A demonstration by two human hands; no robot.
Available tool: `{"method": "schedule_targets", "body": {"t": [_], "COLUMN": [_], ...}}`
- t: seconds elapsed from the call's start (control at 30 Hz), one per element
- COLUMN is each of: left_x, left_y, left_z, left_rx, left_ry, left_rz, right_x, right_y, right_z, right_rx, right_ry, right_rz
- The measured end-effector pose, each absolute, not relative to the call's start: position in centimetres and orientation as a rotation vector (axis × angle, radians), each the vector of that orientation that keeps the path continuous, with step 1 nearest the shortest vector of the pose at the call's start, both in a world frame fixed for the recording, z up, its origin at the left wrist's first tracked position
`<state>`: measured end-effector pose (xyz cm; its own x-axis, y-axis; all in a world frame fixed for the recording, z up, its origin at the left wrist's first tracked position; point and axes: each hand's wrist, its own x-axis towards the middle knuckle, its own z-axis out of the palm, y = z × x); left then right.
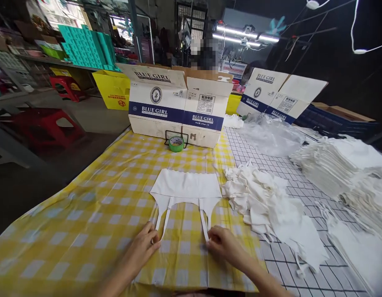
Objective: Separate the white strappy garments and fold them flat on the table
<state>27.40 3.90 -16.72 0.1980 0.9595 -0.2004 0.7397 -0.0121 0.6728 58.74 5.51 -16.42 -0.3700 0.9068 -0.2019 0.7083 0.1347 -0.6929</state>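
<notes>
A white camisole (186, 184) lies flat on the yellow checked tablecloth (101, 194), its straps pointing toward me. At the end of its left strap is my left hand (146, 242), a ring on one finger, the fingers closed on the strap. My right hand (221, 243) pinches the end of the other strap, its fingertips partly hidden behind the knuckles. Both straps are drawn out fairly straight between the garment and my hands. To the right of the camisole lies a loose heap of white garments (265, 198).
Behind the camisole stand a roll of green tape (176, 144) on a black wire frame and an opened Blue Girl carton (156, 99). Stacked white garments (329, 165) and clear plastic (271, 134) occupy the right side. A red stool (67, 87) stands on the floor at left.
</notes>
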Motion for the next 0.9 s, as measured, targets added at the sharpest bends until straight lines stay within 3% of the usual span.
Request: {"method": "schedule_targets", "body": {"t": [0.3, 0.47, 0.63, 0.9], "left_x": [26.4, 23.3, 21.3, 27.8], "left_y": [3.9, 6.9, 15.4, 22.0], "left_z": [-16.5, -15.6, -13.7, -15.0], "left_rx": [1.625, 1.544, 1.761, 1.99], "left_ry": [1.566, 1.632, 2.006, 2.116], "left_rz": [0.238, 0.309, 0.34, 0.488], "right_x": [59.1, 61.2, 63.2, 59.0], "right_y": [4.0, 5.5, 11.6, 17.4], "right_z": [-16.7, -14.6, -12.7, -10.7], "right_rx": [-1.617, -1.529, -1.649, -1.657], "right_ry": [-2.184, -2.203, -2.104, -2.147], "right_rz": [1.081, 1.205, 0.979, 0.615]}}
